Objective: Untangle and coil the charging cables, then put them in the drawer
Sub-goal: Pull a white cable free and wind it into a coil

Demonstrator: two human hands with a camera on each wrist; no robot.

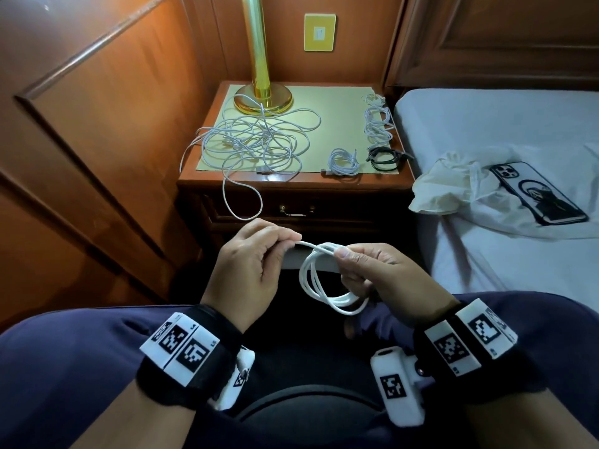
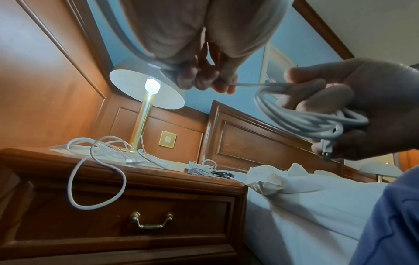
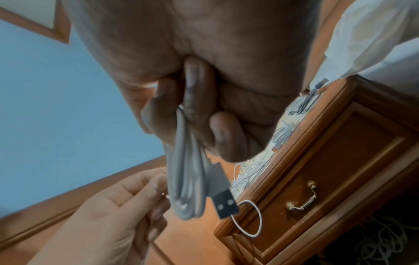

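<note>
No words, brands or numbers legible anywhere. Only black-and-white square code markers on the white wristband blocks behind both grips; tiny characters beside those markers too small to make out.

A white cable hangs in loops over the lap. A big tangled pile of white cables lies on the nightstand, beside small coiled ones. The drawer is closed.

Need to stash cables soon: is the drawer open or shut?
Shut: the drawer front sits flush in the nightstand, handle hanging untouched.
</note>
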